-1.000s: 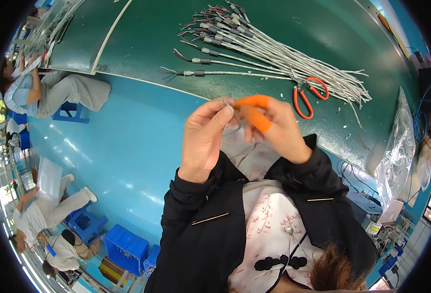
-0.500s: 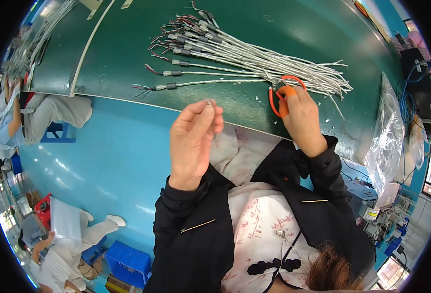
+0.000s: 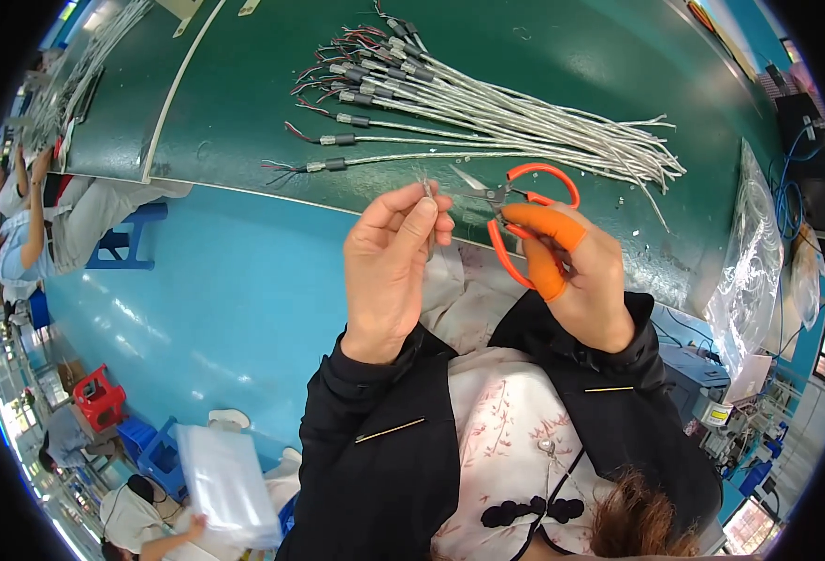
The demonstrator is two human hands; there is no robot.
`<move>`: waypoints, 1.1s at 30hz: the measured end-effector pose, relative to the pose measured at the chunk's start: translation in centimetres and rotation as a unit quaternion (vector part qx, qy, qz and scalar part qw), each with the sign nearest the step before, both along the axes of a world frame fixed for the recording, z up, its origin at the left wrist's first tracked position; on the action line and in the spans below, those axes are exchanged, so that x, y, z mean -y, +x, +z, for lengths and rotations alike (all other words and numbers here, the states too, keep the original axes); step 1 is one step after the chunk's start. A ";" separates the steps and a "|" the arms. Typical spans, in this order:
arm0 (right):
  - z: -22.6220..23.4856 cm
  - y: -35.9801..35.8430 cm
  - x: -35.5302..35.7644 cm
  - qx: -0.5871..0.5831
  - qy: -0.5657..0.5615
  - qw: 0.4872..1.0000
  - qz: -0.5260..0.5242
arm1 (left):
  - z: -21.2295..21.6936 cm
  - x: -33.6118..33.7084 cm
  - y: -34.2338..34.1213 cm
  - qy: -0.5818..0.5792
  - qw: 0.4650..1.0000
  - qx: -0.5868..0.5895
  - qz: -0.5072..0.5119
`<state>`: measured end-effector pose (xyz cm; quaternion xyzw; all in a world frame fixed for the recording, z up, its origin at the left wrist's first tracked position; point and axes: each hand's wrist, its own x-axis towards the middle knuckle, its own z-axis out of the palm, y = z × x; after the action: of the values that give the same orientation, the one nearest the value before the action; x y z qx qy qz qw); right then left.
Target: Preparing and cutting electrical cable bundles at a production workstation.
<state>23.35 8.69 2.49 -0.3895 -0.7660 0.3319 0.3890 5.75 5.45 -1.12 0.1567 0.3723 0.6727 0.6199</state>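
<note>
My left hand is closed in a pinch on a thin silvery cable end, with fine strands poking up above the fingertips. Most of that piece is hidden by the fingers. In my right hand, which wears orange finger cots, is a pair of scissors with orange-red handles. Their blades are apart and point left toward the pinched end, a short way from it. Beyond both hands lies a bundle of silvery braided cables, their stripped wires and grey sleeves to the left. One cable lies nearest me.
The green tabletop carries small white scraps near its front edge. A clear plastic bag hangs at the right. More cables lie far left, near a co-worker. At lower left another person handles clear plastic sheets.
The scissors have come off the table, lifted leftward and nearer me by my right hand, and their blades are apart. My left hand has shifted slightly right. The person at lower left has moved.
</note>
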 end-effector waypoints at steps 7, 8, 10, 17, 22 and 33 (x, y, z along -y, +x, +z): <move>0.5 -0.1 -0.5 0.023 0.002 1.000 0.003 | 0.0 -0.3 0.6 0.003 1.000 0.002 0.002; 0.5 0.0 -0.6 0.021 0.005 1.000 0.003 | 0.0 -0.4 0.7 0.005 1.000 0.000 0.001; 0.5 0.2 -0.8 0.019 0.007 1.000 0.002 | 0.0 -0.5 0.9 0.007 1.000 -0.006 -0.001; 0.7 0.6 -1.1 0.042 0.006 0.999 0.013 | 0.0 -0.7 1.1 0.013 1.000 -0.020 0.002; 0.8 0.0 -0.9 0.048 0.008 0.999 0.004 | 0.2 -0.5 1.0 0.011 1.000 -0.025 0.000; -1.1 -1.4 -0.8 0.014 0.063 0.994 -0.087 | 0.3 -0.3 1.7 0.007 1.000 -0.011 -0.028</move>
<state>21.95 9.48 1.35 -0.4339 -0.7539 0.2429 0.4294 7.44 5.79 -0.87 0.1786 0.3695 0.6560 0.6335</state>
